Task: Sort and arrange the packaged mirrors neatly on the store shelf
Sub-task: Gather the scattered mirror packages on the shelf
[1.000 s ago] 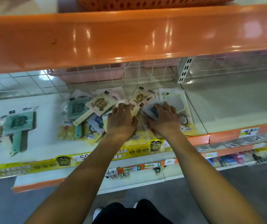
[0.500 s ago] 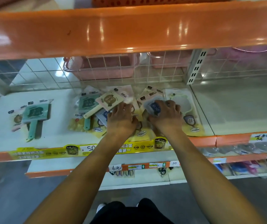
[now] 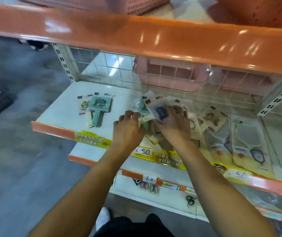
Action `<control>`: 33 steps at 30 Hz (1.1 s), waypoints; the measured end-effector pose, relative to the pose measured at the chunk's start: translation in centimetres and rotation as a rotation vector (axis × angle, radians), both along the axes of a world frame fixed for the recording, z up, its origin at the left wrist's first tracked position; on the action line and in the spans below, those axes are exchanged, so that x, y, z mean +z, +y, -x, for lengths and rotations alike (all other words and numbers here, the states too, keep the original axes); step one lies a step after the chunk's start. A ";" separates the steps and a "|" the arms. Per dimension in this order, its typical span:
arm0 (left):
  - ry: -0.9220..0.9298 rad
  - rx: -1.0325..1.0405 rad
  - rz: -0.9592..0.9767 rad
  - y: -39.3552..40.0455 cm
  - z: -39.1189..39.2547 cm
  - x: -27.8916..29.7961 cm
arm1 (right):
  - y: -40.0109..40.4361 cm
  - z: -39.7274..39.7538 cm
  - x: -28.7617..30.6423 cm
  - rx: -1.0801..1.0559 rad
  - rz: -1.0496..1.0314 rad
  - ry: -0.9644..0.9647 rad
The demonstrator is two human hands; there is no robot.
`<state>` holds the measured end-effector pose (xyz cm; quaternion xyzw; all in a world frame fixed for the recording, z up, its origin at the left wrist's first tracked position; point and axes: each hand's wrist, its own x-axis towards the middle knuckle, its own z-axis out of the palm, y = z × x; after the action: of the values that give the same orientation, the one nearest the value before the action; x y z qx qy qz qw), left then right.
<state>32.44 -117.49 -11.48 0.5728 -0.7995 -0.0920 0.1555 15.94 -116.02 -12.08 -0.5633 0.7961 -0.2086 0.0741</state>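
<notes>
2 hands work in the heap of packaged mirrors point(image 3: 195, 124) on the shelf point(image 3: 56, 113). The right hand point(image 3: 172, 124) has its fingers curled round a pack point(image 3: 157, 108); the left hand point(image 3: 128, 129) lies loose, fingers apart. Best lift 1 pack slowly, then lay it flat beside the green mirror point(image 3: 99, 106).

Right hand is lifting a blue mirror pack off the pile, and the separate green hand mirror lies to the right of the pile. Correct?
Not quite. The head view shows the green hand mirror lying to the left of the pile, apart from it. The right hand does grip the blue mirror pack.
</notes>
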 end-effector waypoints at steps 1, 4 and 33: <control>0.002 0.014 -0.006 -0.5 -1.3 -0.1 | -0.7 -1.3 0.0 0.016 0.000 0.001; 0.002 0.035 0.004 -2.2 -5.2 -0.3 | -2.8 -5.1 -0.3 0.054 -0.018 -0.022; 0.019 0.329 -0.079 -11.3 -28.0 -2.5 | -15.3 -29.1 -2.8 0.288 0.027 -0.004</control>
<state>60.48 -128.75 -13.98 0.7009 -0.6891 -0.1022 0.1533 45.02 -131.31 -14.84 -0.6721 0.7041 -0.2075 0.0974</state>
